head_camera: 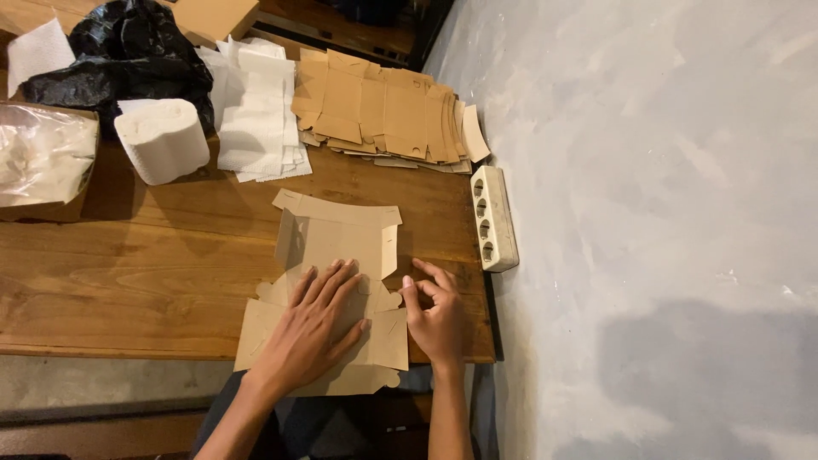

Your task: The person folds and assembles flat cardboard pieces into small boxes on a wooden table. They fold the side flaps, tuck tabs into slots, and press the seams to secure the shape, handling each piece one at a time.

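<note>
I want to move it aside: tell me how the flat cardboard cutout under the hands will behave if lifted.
The cardboard cutout looks thin, so probably light. Its far flaps already stand up along creases, so it would likely bend there rather than stay flat. The left hand pressing it down suggests it slides easily on the wooden table.

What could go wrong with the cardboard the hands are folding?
The flat cardboard cutout hangs past the table edge, so it might slip off if the left hand lifts. The right hand pinches a small side flap, which could crease wrongly or tear. The cardboard stack reaches the table's far side and could perhaps slide off.
</note>
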